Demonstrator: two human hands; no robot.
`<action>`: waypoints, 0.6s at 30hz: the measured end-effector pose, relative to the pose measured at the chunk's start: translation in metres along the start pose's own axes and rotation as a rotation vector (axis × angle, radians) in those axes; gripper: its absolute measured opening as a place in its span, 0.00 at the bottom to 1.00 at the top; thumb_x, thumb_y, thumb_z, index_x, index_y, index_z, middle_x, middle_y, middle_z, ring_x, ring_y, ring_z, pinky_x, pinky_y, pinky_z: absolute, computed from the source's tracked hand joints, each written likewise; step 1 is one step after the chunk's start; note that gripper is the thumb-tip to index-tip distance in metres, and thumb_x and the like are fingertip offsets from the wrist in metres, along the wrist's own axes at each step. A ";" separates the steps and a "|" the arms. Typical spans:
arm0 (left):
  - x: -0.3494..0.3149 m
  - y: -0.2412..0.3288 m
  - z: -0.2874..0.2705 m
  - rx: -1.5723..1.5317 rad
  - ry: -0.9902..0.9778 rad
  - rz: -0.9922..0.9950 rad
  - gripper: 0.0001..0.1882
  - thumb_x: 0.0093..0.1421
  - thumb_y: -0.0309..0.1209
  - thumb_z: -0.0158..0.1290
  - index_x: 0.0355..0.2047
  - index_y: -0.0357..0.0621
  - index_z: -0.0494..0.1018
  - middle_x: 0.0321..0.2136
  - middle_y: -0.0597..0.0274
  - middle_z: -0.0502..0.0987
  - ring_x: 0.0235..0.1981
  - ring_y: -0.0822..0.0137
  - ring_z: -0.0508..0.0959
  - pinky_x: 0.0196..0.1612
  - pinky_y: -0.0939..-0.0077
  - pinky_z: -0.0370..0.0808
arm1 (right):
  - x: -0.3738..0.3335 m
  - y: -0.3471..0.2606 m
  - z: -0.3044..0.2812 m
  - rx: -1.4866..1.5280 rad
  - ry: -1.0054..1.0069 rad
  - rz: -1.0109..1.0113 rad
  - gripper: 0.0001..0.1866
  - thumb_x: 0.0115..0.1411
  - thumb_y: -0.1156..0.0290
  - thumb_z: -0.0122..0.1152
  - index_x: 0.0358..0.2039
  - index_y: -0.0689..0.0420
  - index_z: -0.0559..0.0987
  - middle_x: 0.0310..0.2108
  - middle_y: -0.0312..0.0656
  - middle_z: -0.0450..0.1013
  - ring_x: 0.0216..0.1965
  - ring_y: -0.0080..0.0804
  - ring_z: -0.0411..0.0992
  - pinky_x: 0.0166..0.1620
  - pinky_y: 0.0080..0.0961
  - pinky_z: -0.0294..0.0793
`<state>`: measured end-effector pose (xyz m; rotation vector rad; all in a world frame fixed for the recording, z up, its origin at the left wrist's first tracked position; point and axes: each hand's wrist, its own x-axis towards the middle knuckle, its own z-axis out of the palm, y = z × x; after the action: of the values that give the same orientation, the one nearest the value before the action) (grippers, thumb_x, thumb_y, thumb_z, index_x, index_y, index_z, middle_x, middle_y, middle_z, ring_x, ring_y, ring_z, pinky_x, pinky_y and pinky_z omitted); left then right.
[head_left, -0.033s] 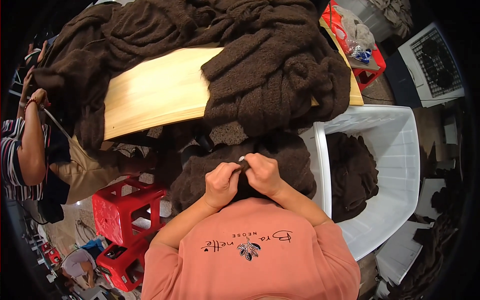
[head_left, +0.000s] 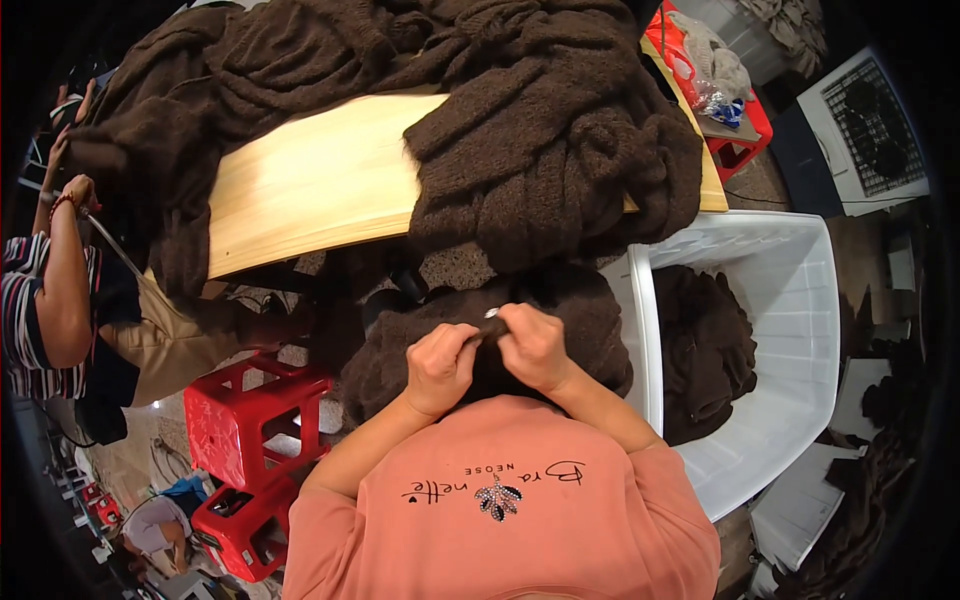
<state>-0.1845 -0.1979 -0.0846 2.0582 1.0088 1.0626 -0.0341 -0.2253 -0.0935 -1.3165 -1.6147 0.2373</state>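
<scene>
Your L hand (head_left: 440,368) & R hand (head_left: 535,347) both pinch brown cloth (head_left: 490,329); more's in bin (head_left: 790,310) & on tabletop (head_left: 320,170): prob. lots left.

The right hand (head_left: 534,347) sits slightly nearer the white bin (head_left: 785,370) than before, and the left hand (head_left: 440,368) slightly farther from that bin, so the gap between them is wider. A little more brown fabric (head_left: 489,327) shows between them. The small white scrap (head_left: 491,313) at the right hand has also shifted slightly toward the bin.
</scene>
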 end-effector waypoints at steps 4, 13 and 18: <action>-0.001 -0.016 -0.014 0.007 -0.066 -0.274 0.05 0.46 0.20 0.55 0.26 0.36 0.74 0.22 0.55 0.76 0.24 0.65 0.76 0.28 0.77 0.71 | -0.002 0.016 -0.015 -0.030 0.067 0.123 0.12 0.40 0.86 0.50 0.29 0.62 0.72 0.22 0.48 0.70 0.23 0.44 0.71 0.26 0.30 0.71; 0.001 -0.014 -0.016 -0.103 -0.235 -0.333 0.07 0.45 0.20 0.55 0.27 0.36 0.73 0.24 0.57 0.75 0.26 0.68 0.75 0.31 0.79 0.70 | -0.005 0.013 -0.021 0.154 -0.527 0.240 0.27 0.42 0.74 0.61 0.46 0.57 0.67 0.51 0.48 0.62 0.53 0.47 0.60 0.53 0.36 0.60; -0.002 -0.008 -0.012 -0.235 -0.211 -0.344 0.06 0.45 0.19 0.54 0.27 0.35 0.73 0.23 0.59 0.76 0.25 0.70 0.75 0.30 0.79 0.71 | -0.008 0.009 0.006 0.264 -0.366 0.074 0.04 0.45 0.77 0.56 0.25 0.59 0.73 0.23 0.40 0.69 0.27 0.38 0.69 0.34 0.31 0.64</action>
<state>-0.1983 -0.1931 -0.0852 1.6912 1.0295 0.7307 -0.0332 -0.2263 -0.1073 -1.1744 -1.7641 0.7473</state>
